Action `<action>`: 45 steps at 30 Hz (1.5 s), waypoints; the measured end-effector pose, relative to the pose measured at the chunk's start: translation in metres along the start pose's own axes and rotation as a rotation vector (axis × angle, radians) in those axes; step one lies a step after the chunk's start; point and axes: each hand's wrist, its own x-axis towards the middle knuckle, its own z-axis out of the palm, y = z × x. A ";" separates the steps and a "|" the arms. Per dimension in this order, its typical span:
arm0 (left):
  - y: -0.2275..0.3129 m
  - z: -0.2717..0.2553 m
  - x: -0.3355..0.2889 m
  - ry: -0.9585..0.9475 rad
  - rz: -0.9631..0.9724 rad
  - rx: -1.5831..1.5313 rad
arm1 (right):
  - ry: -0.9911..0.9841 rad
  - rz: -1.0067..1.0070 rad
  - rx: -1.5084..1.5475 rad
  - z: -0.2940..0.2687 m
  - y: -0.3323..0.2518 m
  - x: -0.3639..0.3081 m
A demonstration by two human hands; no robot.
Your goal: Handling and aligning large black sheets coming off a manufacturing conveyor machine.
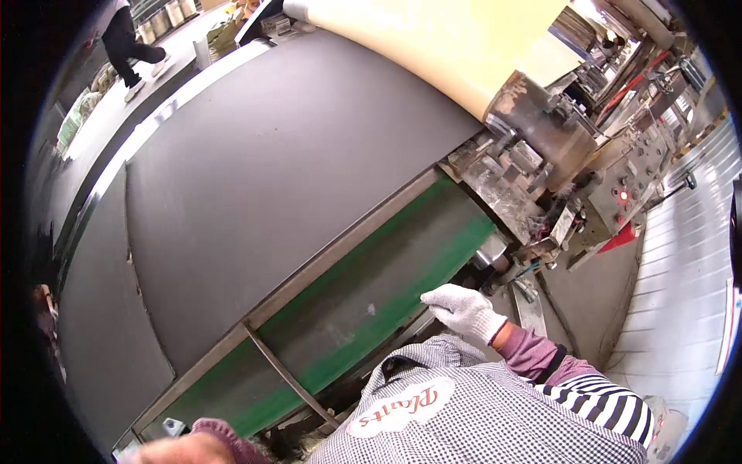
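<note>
My right hand (465,311) wears a white knit glove with its fingers bunched together, and nothing shows in them. It hovers by the near edge of a green-edged belt (340,329), close to a metal roller end (491,252). At the bottom left, my left hand (182,450) is a blurred patch of skin beside a purple sleeve; its fingers cannot be made out. Beyond the green-edged belt lies a wide dark grey sheet (270,170) with a seam or cut edge across its left part. A metal rail (332,251) runs along the sheet's near side.
A large cream-yellow roll (440,39) spans the top. To the right stand machine parts (518,178) and a control panel (630,182) with a lit red lamp. A slanting metal bar (290,375) crosses the green-edged belt. Another person (127,46) walks at the far left.
</note>
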 end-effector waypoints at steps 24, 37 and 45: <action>-0.111 -0.099 -0.400 -0.781 -1.242 0.913 | -0.223 -0.258 0.039 0.224 -0.118 0.280; -0.159 -0.271 -0.504 -1.100 -1.569 1.055 | -0.223 -0.013 -0.265 0.213 -0.072 0.309; -0.138 -0.197 -0.453 -1.005 -1.458 0.636 | -0.280 0.197 -0.353 0.146 0.000 0.327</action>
